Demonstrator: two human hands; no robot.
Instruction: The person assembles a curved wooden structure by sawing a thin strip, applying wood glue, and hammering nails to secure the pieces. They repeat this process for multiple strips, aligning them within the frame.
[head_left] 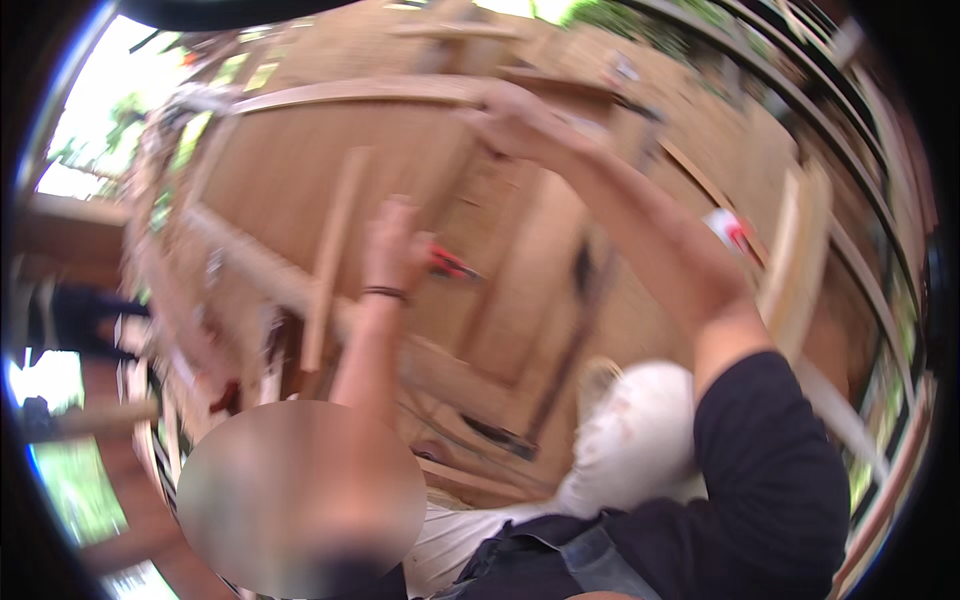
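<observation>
My right hand (505,118) reaches far forward, its fingers closed around the right end of a long pale wooden strip (360,92). That strip runs left along the far edge of a brown wooden panel (300,150). My left hand (395,245) is raised over the near part of the panel, smeared by motion, so its fingers do not show clearly. Right beside its thumb side is a small red and black tool (452,263); whether the hand touches it, I cannot tell. A narrow wooden batten (335,260) slants just left of this hand.
A wooden beam (250,262) crosses at the left. A dark metal square-like bar (565,380) lies near my knee (635,420). At the right are a red and white object (728,230) and long pale boards (795,260). Dark rails (790,90) curve behind.
</observation>
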